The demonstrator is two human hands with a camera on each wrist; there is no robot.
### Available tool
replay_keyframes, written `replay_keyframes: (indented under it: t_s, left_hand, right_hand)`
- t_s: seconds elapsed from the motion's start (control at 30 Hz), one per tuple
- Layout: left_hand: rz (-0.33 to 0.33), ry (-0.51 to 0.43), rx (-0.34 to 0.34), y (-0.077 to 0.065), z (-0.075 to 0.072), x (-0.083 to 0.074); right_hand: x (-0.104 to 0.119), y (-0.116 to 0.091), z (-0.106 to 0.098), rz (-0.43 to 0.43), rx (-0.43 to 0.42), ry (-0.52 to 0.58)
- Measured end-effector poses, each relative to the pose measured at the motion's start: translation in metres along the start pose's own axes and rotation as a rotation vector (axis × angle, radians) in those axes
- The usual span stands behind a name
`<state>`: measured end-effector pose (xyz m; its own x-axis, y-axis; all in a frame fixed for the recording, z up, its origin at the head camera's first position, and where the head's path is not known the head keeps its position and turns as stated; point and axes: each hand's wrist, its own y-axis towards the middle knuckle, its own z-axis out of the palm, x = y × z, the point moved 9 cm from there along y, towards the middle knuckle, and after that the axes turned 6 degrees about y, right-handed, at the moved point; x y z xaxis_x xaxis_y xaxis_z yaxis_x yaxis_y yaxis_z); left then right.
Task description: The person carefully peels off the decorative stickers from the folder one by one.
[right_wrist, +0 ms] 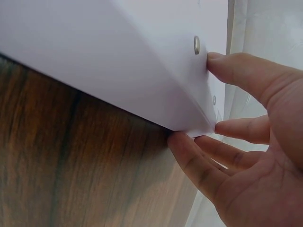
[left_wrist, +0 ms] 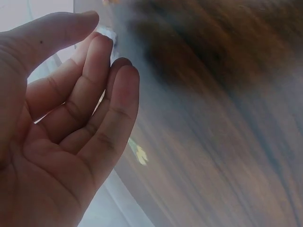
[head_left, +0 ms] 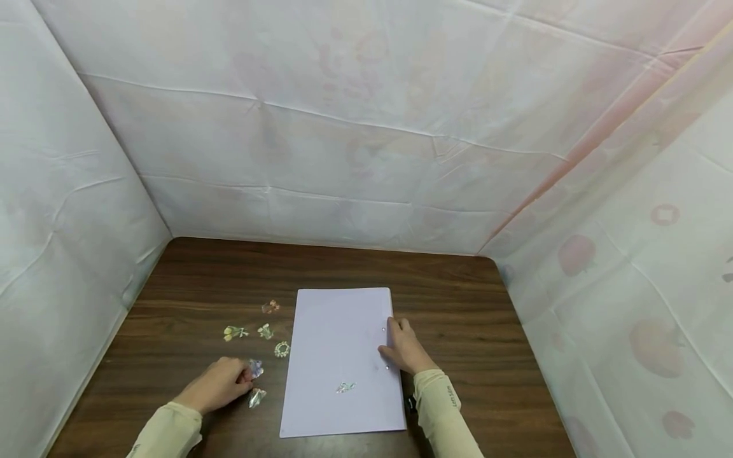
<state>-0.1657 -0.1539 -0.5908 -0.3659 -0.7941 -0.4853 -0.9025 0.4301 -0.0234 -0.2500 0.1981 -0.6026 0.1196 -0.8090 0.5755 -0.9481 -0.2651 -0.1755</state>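
Observation:
A white file folder (head_left: 338, 337) with metal rivets along its right side lies on the wooden table. My right hand (head_left: 405, 346) grips that right edge, thumb on the cover and fingertips at the edge and beneath it; the cover bows slightly in the right wrist view. My left hand (head_left: 220, 383), fingers loosely bent, has its fingertips at a small purple flower sticker (head_left: 256, 367). In the left wrist view the thumb stands apart from the fingers, and a whitish bit (left_wrist: 108, 33) shows past the fingertips. A shiny silvery-green sticker (head_left: 257, 397) lies just beside that hand.
Left of the folder lie a yellow tulip sticker (head_left: 235, 333), a pale flower sticker (head_left: 265, 331), an orange sticker (head_left: 270, 306) and a wreath sticker (head_left: 282, 349). A small shiny green sticker (head_left: 345, 387) is on the folder's cover. White cloth walls (head_left: 343, 159) enclose the table (head_left: 458, 305).

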Motion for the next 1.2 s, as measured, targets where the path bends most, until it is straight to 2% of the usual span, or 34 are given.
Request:
replay_keyframes:
  t_s: [0.17,0.33,0.53,0.7,0.93,1.07,1.2]
  left_hand:
    - [0.031,0.030,0.003,0.016,0.003,-0.014]
    - [0.083,0.048,0.005,0.037,0.012,-0.037]
    - [0.227,0.112,-0.038,0.063,0.025,-0.078]
    - [0.332,0.163,-0.023,0.078,0.044,-0.112]
    - [0.447,0.194,0.033,0.087,0.074,-0.152]
    - [0.486,0.240,0.030,0.087,0.084,-0.164]
    - [0.517,0.273,0.008,0.087,0.087,-0.170]
  right_hand:
    - [0.000,0.000,0.000,-0.013,-0.006,0.008]
    - [0.001,0.001,0.001,-0.017,-0.008,0.002]
    - [0.002,0.000,0.002,-0.016,-0.011,0.000]
    - [0.001,0.000,0.002,-0.021,-0.005,0.001]
    - [0.001,0.001,0.001,-0.030,-0.016,0.001]
    - [0.001,0.001,0.002,-0.031,-0.018,-0.013]
    - [0.000,0.001,0.002,-0.030,-0.026,-0.011]
